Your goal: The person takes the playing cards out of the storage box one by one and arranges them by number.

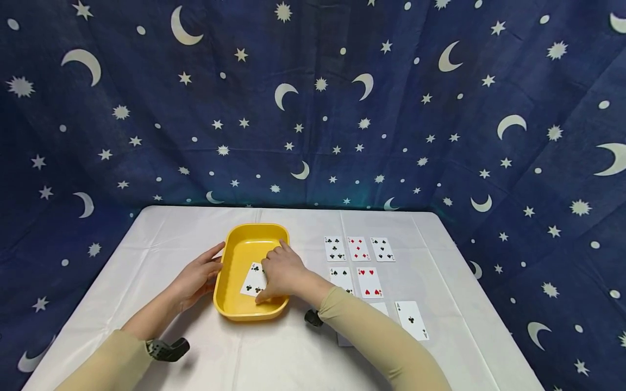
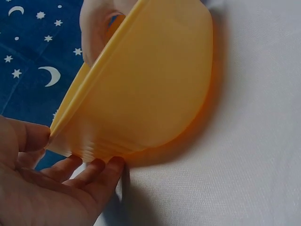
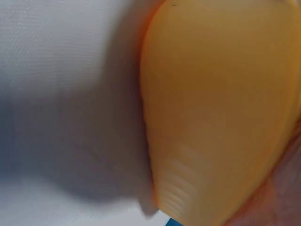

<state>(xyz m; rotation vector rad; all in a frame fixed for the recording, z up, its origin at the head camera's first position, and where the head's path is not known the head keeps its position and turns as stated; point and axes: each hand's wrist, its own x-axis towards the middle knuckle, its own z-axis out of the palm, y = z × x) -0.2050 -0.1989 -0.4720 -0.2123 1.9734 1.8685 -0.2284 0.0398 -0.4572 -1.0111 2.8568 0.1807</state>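
A yellow plastic tray [image 1: 230, 260] with rounded corners stands on the white-covered table. My left hand [image 1: 196, 278] is at its left side, fingertips against the outer wall, as the left wrist view also shows. Inside the tray lies a tilted playing card [image 1: 252, 282] with black clubs, its right part hidden beneath my right hand [image 1: 283, 271]. That hand reaches in over the right rim, thumb and fingers at the card's edges. The right wrist view shows mostly the tray's outer wall [image 3: 211, 94].
Right of the tray, several face-up playing cards lie in rows, including a five of diamonds [image 1: 358, 248], a four of hearts [image 1: 370, 283] and an ace of clubs [image 1: 412, 320]. My right sleeve [image 1: 381, 336] covers part of the nearest row. A starry blue curtain [image 1: 313, 108] hangs behind the table.
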